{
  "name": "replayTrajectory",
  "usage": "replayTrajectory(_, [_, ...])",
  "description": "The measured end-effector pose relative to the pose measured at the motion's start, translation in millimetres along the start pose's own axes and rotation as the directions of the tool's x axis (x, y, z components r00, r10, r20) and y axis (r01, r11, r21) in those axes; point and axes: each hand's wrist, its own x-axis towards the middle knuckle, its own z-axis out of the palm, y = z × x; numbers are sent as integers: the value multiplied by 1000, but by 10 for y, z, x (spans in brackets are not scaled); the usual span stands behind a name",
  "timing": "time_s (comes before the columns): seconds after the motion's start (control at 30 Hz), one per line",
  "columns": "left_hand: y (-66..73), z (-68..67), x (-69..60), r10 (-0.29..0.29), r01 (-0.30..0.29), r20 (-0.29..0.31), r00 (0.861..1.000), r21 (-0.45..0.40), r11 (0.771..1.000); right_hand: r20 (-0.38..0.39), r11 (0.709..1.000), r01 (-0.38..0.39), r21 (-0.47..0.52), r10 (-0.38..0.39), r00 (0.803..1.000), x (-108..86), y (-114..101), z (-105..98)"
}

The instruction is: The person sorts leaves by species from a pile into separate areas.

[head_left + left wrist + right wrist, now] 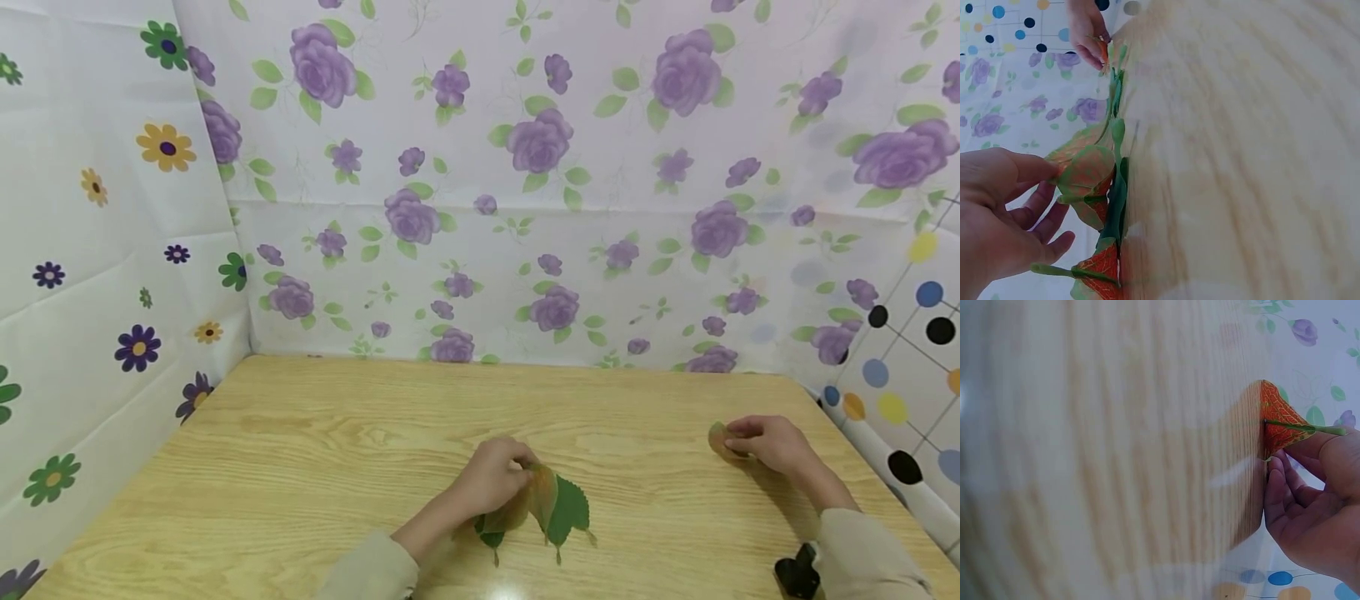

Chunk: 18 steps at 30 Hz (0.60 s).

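Observation:
On the table, my left hand (491,479) pinches the edge of an orange-and-green artificial leaf (543,493) in a small cluster. Dark green leaves with toothed edges (572,504) lie against it, their stems pointing toward me. In the left wrist view, thumb and forefinger meet at the veined leaf (1088,172), and another red-orange leaf (1100,272) sits below the hand. Farther right, my right hand (772,443) pinches a single orange leaf with a green rim (717,437). The right wrist view shows this leaf's red-orange veined face (1282,419) and green stem, touching or nearly touching the tabletop.
The wood-grain table (315,467) spreads around both hands. A purple-flowered cloth (480,275) hangs behind it, with a daisy-print cloth (82,225) at the left and a dotted cloth (915,367) at the right. A black device (797,572) sits at the right sleeve.

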Motion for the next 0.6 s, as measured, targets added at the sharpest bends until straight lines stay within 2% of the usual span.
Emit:
replayTrajectory(0.1, [8, -18, -4, -45, 45, 3, 999, -53, 998, 3, 1000, 1, -4, -1, 1000, 1, 6, -1])
replayTrajectory(0.17, [15, -23, -4, -56, 55, -10, 998, -69, 996, 3, 1000, 4, -7, -4, 1000, 1, 8, 1])
replayTrajectory(0.37, [54, -32, 19, -30, 27, -65, 997, -50, 998, -2, 1000, 6, -17, -6, 1000, 0, 7, 1])
replayTrajectory(0.5, [87, -44, 54, -7, 0, -87, 996, -80, 997, -7, 1000, 5, -25, -5, 1000, 1, 4, -1])
replayTrajectory(0.6, [106, -53, 86, -12, 1, -104, 995, -107, 994, -5, 999, 10, -30, -10, 1000, 0, -2, 0])
